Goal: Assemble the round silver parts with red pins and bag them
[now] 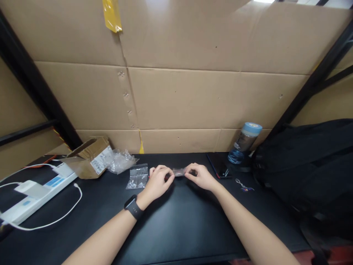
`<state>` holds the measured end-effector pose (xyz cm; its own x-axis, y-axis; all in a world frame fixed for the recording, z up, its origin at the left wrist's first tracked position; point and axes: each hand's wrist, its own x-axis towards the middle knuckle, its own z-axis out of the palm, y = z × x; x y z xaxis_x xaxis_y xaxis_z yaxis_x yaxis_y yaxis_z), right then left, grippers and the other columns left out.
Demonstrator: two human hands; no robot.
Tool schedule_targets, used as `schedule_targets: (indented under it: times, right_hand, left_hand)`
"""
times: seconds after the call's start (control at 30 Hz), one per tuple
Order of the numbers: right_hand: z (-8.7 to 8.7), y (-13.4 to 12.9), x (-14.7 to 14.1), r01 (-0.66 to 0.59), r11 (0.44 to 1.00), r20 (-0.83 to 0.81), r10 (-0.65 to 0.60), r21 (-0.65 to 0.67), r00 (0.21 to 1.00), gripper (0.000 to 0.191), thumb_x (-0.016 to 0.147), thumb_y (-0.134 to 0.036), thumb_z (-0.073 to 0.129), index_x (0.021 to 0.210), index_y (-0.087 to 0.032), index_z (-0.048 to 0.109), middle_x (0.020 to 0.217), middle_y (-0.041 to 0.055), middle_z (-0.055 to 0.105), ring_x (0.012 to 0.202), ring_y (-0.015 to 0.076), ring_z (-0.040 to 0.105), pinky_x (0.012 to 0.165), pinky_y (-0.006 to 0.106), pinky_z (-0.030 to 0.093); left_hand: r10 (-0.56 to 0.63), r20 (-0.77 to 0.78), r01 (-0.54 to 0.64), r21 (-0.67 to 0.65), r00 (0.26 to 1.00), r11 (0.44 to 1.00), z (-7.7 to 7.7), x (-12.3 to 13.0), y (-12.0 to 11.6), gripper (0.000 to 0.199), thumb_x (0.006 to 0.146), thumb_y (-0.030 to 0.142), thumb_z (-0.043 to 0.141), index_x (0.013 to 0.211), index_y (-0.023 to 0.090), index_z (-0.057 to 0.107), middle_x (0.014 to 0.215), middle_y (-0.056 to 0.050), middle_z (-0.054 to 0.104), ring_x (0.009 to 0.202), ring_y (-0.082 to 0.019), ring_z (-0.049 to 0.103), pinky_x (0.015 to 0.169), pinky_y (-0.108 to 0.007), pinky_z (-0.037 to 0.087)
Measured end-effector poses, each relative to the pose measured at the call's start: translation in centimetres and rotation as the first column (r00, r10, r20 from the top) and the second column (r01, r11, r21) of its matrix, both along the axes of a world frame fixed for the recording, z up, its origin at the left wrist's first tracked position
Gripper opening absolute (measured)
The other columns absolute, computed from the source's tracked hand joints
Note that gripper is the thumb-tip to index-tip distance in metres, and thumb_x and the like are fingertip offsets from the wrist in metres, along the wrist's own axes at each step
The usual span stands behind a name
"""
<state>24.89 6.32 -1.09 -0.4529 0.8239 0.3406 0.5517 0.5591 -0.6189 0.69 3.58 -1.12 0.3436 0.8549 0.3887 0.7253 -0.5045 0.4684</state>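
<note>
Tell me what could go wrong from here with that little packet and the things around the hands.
The small clear packet, between the fingertips of the left hand and right hand, might slip or tear if pulled hard.
The flat clear bag lies right beside the left hand, which could brush it aside.
The phone lies just beyond the right hand, so a careless outward swing might bump it.

A small clear packet (179,172) extends sideways, partly hidden.

A black tabletop (171,228) bears a power strip (41,200), cardboard box (85,166), clear bag (138,176), phone (217,165), charm (246,189), bottle (243,144) and backpack (311,165).
</note>
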Motion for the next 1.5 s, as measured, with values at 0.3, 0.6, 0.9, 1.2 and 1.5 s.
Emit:
schedule_targets:
  times: [0.3,0.6,0.9,1.2,1.5]
  right_hand:
    - [-2.0,0.0,-1.5,0.099,0.99,-0.118,-0.11,-0.097,0.987,0.032,0.086,-0.02,0.064,0.117,-0.024,0.055,0.066,-0.0074,0.065,0.053,0.0128,0.056,0.059,0.024,0.044]
    - [-1.2,-1.1,-1.4,0.013,0.978,0.247,-0.065,0.207,0.967,0.039,0.076,-0.008,0.069,0.11,-0.026,0.074,0.147,0.0092,0.053,0.134,0.0311,0.043,0.106,0.049,0.038]
    - [0.0,-1.2,-1.8,0.051,0.994,0.141,-0.064,0.092,0.988,0.02,0.101,-0.03,0.054,0.1,-0.027,0.074,0.096,0.002,0.078,0.088,0.0193,0.068,0.093,0.04,0.036]
    - [1.4,-1.1,-0.6,0.193,0.98,-0.093,-0.188,0.052,0.978,0.02,0.094,-0.033,0.058,0.111,-0.025,0.067,0.086,0.0005,0.075,0.077,0.017,0.068,0.076,0.03,0.047]
    - [1.1,0.1,1.7,0.299,0.939,0.066,-0.313,0.171,0.947,0.017,0.088,-0.023,0.061,0.104,-0.025,0.067,0.103,0.0045,0.071,0.1,0.0225,0.064,0.091,0.04,0.038]
  left_hand:
    - [0.101,0.014,-0.101,-0.015,0.995,0.995,-1.0,1.0,-0.5,0.034,0.087,0.016,0.054,0.12,0.024,0.051,0.079,0.002,0.071,0.096,-0.023,0.064,0.089,-0.039,0.03]
    - [0.055,-0.241,-0.016,0.162,0.969,0.987,-0.8,0.8,-0.9,0.027,0.093,0.02,0.052,0.112,0.028,0.069,0.114,-0.009,0.067,0.12,-0.031,0.049,0.093,-0.048,0.033]
    - [0.01,-0.083,-0.004,0.071,0.996,0.997,-1.2,0.9,-0.6,0.017,0.097,0.029,0.057,0.109,0.027,0.068,0.114,-0.005,0.073,0.124,-0.028,0.054,0.098,-0.047,0.03]
    - [0.357,-0.027,-0.358,-0.022,0.934,0.934,3.1,-4.5,4.9,0.023,0.096,0.039,0.056,0.111,0.03,0.072,0.117,-0.003,0.076,0.114,-0.025,0.064,0.096,-0.04,0.035]
    - [0.648,-0.268,-0.613,0.211,0.713,0.762,3.4,-8.4,8.1,0.037,0.088,0.034,0.059,0.118,0.014,0.063,0.121,-0.024,0.065,0.122,-0.042,0.047,0.096,-0.052,0.03]
